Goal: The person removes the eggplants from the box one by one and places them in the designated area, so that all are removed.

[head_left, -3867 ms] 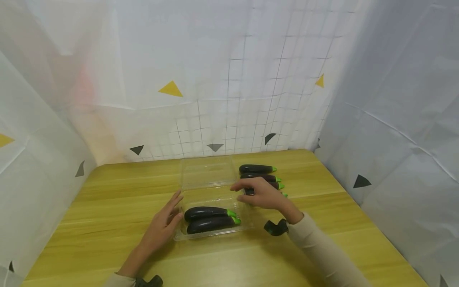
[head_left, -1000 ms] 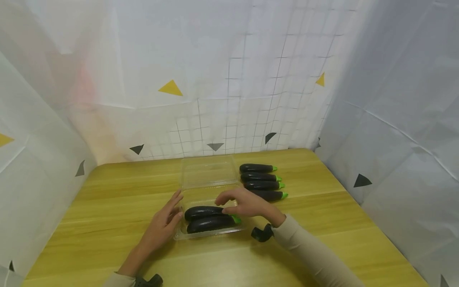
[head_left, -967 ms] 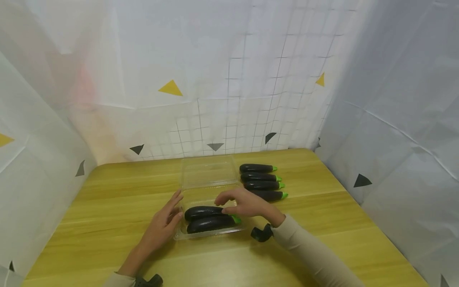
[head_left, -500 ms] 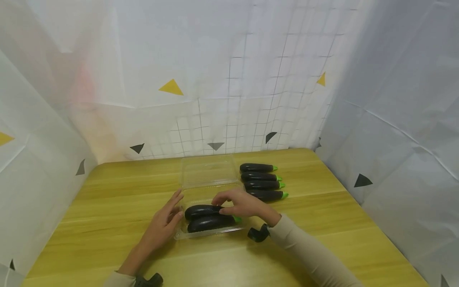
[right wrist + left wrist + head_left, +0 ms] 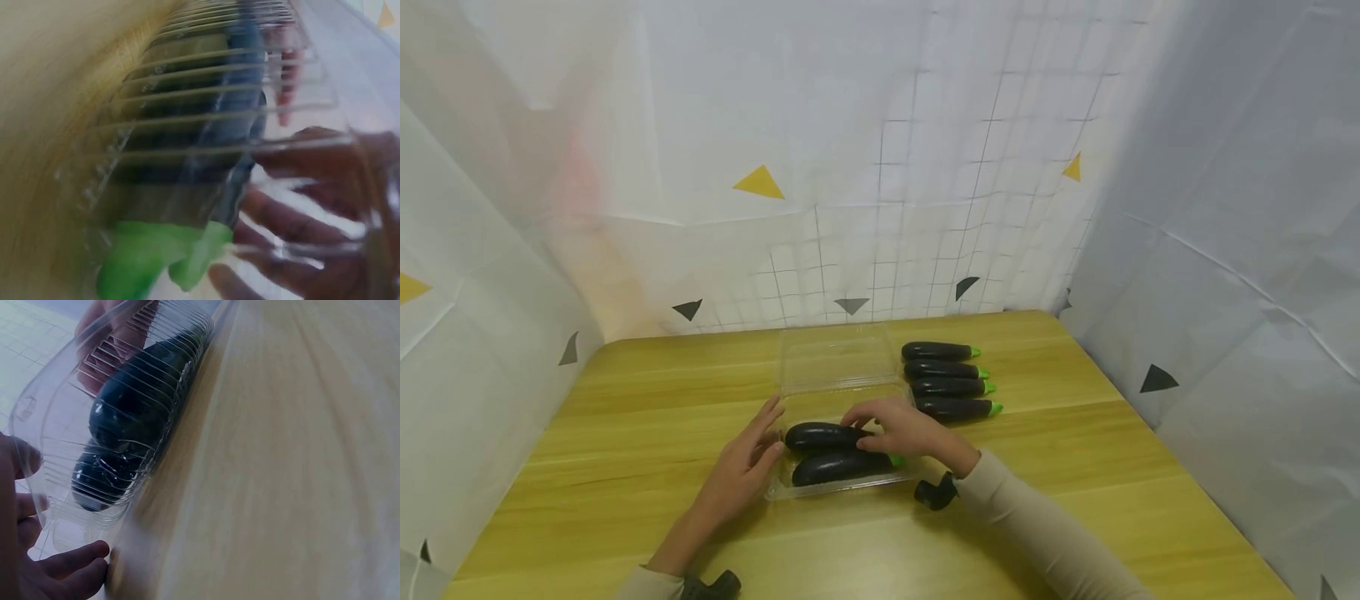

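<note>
Two dark purple eggplants lie side by side in a clear plastic clamshell box (image 5: 775,492) with its lid (image 5: 838,358) folded back. My right hand (image 5: 898,429) reaches over the box's right end and pinches the far eggplant (image 5: 820,436) near its stem, which the hand hides. The near eggplant (image 5: 838,468) lies in front, its green stem partly showing. At the box's left end my left hand (image 5: 745,467) rests against the clear wall, fingers extended. In the left wrist view, the left fingers (image 5: 69,569) sit outside the box. The right wrist view shows both green stems (image 5: 144,256), blurred.
Several more eggplants (image 5: 951,387) lie in a column on the wooden table (image 5: 647,400), right of the lid, stems pointing right. White patterned sheets (image 5: 700,125) enclose the table at the back and sides.
My right hand has come from beside the eggplant column to the box and taken hold of the far eggplant, which has shifted slightly away from the near one. The left hand stays put.
</note>
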Demonstrator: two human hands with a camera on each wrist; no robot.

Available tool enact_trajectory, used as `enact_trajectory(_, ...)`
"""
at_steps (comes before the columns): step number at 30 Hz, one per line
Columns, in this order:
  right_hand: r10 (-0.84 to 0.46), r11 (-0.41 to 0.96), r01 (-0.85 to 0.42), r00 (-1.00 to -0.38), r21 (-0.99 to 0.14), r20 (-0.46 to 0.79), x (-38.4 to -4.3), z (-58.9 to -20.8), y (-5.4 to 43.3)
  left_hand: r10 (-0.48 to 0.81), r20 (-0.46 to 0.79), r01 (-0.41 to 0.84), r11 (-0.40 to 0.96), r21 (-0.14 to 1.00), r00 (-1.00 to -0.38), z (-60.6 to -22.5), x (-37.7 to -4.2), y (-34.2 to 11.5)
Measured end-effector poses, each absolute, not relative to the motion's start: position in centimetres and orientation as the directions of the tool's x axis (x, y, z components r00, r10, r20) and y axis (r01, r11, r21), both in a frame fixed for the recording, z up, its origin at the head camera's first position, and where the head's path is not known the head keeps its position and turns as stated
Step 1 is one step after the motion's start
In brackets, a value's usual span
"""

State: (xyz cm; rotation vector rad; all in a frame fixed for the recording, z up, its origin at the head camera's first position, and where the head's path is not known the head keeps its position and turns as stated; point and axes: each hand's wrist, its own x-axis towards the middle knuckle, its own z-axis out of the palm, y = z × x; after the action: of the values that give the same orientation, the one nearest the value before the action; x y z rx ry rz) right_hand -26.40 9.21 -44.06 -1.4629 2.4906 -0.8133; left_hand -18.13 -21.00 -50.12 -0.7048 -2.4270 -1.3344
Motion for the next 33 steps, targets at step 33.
enact_trajectory(33,-0.812,0.463,-0.792,-0.559,-0.397,0.168,-26.1,-45.2,7.6,0.279,0.468,0.545,0.452,0.706,-0.838,-50.0,-18.1,-21.0)
